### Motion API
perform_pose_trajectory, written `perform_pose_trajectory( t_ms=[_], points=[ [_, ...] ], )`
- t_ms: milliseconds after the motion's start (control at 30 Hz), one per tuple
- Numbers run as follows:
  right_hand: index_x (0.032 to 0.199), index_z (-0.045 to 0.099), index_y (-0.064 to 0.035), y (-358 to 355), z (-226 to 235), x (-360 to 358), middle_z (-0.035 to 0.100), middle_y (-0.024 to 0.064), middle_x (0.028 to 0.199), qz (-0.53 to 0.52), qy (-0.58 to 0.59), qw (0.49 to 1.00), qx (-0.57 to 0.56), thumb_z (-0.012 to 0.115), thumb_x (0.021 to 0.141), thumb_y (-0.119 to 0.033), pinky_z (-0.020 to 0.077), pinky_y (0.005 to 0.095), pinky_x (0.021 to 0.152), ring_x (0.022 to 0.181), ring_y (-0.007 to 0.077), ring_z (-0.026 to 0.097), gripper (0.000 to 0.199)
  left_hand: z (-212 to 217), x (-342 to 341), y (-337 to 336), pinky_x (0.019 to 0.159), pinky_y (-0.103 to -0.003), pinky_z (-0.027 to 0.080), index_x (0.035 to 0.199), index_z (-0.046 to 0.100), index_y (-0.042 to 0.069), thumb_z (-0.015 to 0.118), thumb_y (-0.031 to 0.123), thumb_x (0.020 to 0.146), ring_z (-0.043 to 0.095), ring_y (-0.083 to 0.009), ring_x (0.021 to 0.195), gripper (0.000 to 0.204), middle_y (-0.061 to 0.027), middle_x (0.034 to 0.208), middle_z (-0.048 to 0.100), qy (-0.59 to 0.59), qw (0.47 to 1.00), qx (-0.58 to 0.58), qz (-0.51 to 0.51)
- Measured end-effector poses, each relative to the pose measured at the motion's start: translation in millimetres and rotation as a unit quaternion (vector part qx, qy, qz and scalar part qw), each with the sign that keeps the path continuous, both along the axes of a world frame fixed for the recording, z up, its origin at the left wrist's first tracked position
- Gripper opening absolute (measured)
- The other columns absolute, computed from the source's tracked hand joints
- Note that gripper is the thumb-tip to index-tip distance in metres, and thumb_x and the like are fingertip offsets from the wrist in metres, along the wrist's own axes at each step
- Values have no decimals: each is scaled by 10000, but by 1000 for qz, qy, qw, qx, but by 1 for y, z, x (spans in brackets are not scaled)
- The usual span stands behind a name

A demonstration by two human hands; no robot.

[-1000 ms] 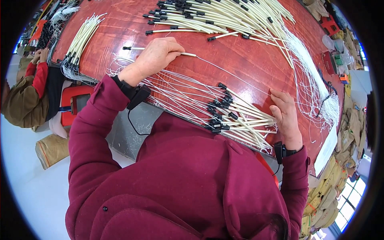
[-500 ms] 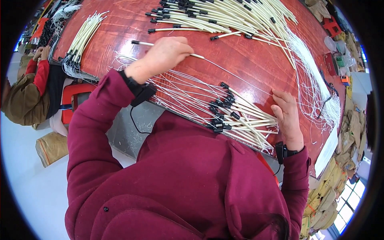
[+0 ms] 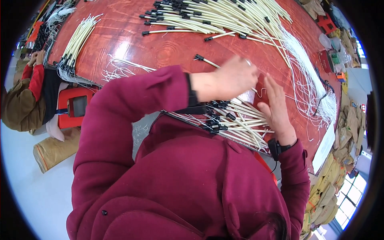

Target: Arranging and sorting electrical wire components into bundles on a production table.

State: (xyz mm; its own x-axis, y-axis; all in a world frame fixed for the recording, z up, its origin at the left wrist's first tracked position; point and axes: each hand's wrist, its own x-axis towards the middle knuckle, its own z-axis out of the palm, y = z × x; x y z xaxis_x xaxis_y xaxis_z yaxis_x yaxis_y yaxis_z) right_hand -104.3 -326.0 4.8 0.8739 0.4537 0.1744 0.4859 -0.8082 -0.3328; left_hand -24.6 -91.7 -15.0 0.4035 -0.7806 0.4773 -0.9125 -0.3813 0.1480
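A thin cream tube with a black end piece [image 3: 208, 61] passes under my left hand [image 3: 236, 78], whose fingers are closed on it; the hand is slightly blurred. Just to the right, my right hand [image 3: 277, 106] has its fingers stretched up and its thumb apart. A loop of thin white cord [image 3: 261, 93] lies between the two hands; I cannot tell if the right fingers touch it. Below both hands, at the near table edge, lies a bundle of similar tubes [image 3: 244, 128] with black ends and white cords, partly covered by my left wrist.
Across the red table [image 3: 120, 76], a large pile of cream tubes [image 3: 224, 20] lies at the far side. Long white cords [image 3: 316, 88] trail down on the right. A smaller bundle [image 3: 80, 40] is at the left. Another person [image 3: 30, 88] sits at far left near a red stool [image 3: 72, 106].
My left hand has moved right with the tube, up close to my right hand. The cord that was stretched between them is now slack. The right hand has hardly moved, its fingers straighter.
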Motion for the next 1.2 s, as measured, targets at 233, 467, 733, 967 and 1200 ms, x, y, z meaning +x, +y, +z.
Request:
perform_pose_trajectory(
  t_ms=[233, 467, 733, 967, 1200],
  points=[
    [1289, 599, -22, 8, 2, 12, 595, 133, 1316, -24, -15, 1000, -5, 733, 849, -158, 404, 420, 1025, 1192, 328, 536, 479, 13, 5, 96, 741, -477, 525, 936, 612, 23, 726, 229, 877, 666, -355, 930, 243, -160, 990, 660, 123, 947, 76, 287],
    [867, 633, -58, 18, -2, 24, 656, 61, 953, 5, -77, 995, -65, 728, 783, -56, 431, 387, 856, 934, 266, 587, 127, -2, 15, 114, 769, -467, 535, 1036, 664, 13, 655, 60, 887, 681, -380, 922, 156, -210, 942, 686, 168, 969, -16, 182],
    [767, 581, -63, -29, 28, -31, 623, 58, 844, -16, -22, 1000, 2, 737, 733, -40, 430, 391, 806, 846, 264, 563, 161, 20, 34, 250, 715, -458, 492, 969, 653, -3, 638, 118, 909, 619, -396, 839, 136, -184, 901, 612, 60, 926, -26, 371],
    [862, 649, -47, -52, 54, -72, 662, 72, 961, -5, 126, 990, 65, 730, 777, -37, 452, 368, 869, 970, 264, 603, 118, 16, -3, 337, 807, -427, 500, 1016, 689, 1, 685, 157, 899, 646, -370, 923, 195, -170, 966, 655, 105, 903, 105, 403],
    [1016, 670, -11, -73, 40, -62, 664, 118, 1073, -140, 55, 987, 51, 679, 852, -47, 455, 395, 944, 1049, 306, 606, 168, 44, 34, 165, 862, -371, 525, 1049, 714, 6, 699, 171, 898, 684, -304, 989, 225, -148, 1035, 709, 225, 939, -80, 249]
  ],
)
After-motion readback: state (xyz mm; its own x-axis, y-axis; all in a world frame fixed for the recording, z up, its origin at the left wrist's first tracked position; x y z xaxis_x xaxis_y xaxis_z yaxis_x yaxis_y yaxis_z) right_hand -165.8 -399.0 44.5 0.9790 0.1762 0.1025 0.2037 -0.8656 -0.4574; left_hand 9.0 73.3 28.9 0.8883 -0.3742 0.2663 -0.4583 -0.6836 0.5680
